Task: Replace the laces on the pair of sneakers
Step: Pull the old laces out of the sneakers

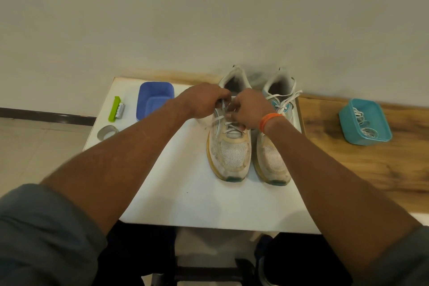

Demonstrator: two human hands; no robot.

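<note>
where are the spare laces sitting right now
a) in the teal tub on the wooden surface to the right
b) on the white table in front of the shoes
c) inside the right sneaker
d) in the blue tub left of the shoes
a: a bundle of white laces lies inside the teal tub on the wooden surface to the right of the sneakers, while the blue tub shows nothing inside.

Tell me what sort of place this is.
Probably an indoor room set up as a work spot: a white table against a plain wall, a wooden counter beside it, tiled floor.
</note>
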